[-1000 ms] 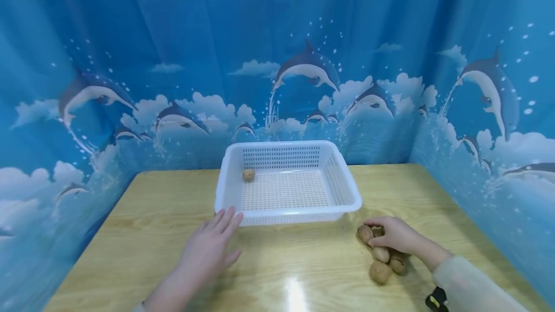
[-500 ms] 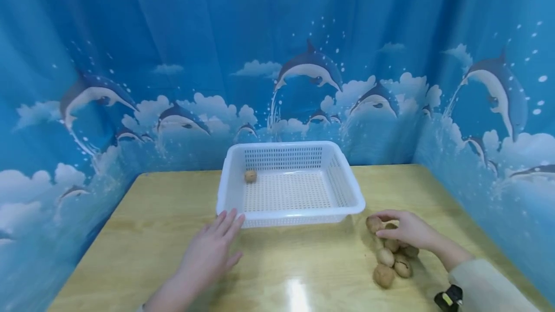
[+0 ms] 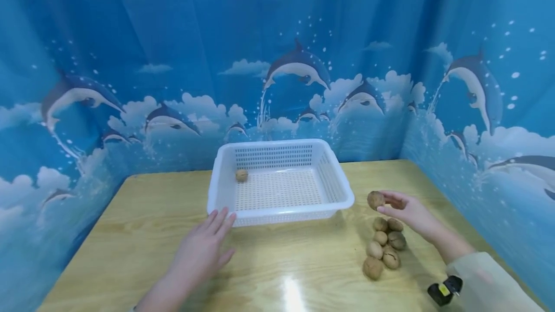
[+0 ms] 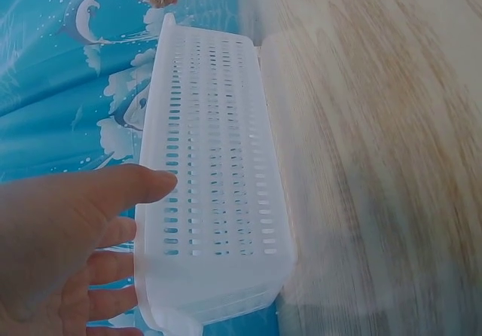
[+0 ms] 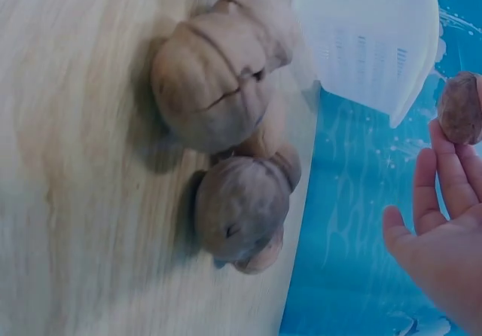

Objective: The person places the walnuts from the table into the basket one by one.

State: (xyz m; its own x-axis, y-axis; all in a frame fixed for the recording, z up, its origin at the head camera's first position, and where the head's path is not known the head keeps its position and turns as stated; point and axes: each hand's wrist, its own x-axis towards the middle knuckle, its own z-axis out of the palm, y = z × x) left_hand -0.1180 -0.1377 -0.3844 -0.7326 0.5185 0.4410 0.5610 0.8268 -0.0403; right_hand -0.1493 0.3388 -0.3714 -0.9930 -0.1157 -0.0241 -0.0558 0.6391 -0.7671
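Observation:
In the head view a white plastic basket (image 3: 282,213) with slotted walls stands toward the back of the table, one walnut (image 3: 241,175) inside at its left. My left hand (image 3: 200,249) rests its straight fingertips on the basket's front rim near the left corner; the left wrist view shows its thumb (image 4: 154,184) against the slotted wall. My right hand (image 3: 407,211) pinches another walnut (image 3: 376,200) between thumb and fingers, raised above the table right of the basket. Below that hand lies a cluster of several walnuts (image 3: 381,238), one with a cracked shell (image 5: 215,87) in the right wrist view.
The wooden table (image 3: 151,225) runs up to a blue dolphin-print curtain (image 3: 195,61) at the back and sides. A small black device (image 3: 445,290) with a yellow mark sits by the right sleeve (image 3: 490,278).
My right hand has lifted one walnut up and away from the cluster, showing the walnuts beneath. The left hand stays at the basket's rim. The head view has shifted slightly.

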